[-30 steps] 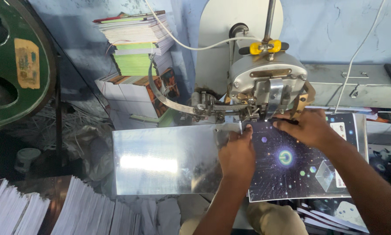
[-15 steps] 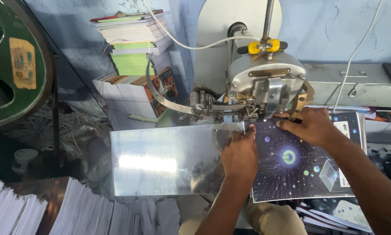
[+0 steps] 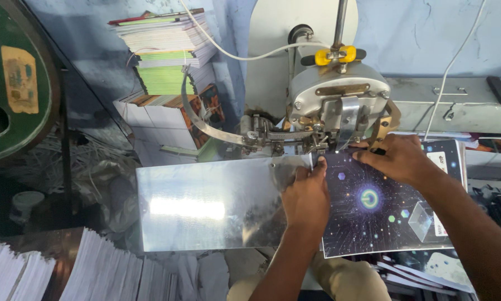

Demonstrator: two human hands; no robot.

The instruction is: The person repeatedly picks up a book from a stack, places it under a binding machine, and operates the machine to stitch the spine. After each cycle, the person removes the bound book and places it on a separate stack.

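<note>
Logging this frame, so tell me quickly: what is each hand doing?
Left hand: fingers flat, pressing the dark booklet cover's left edge.
Right hand: pressing its top edge under the stitching machine head.

A dark book cover is laid flat and open on the shiny metal plate, under the head of the grey machine. A night sky is printed on it, with a glowing ring in the middle, small coloured shapes and a clear cube. Its top edge is tucked beneath the machine head.
</note>
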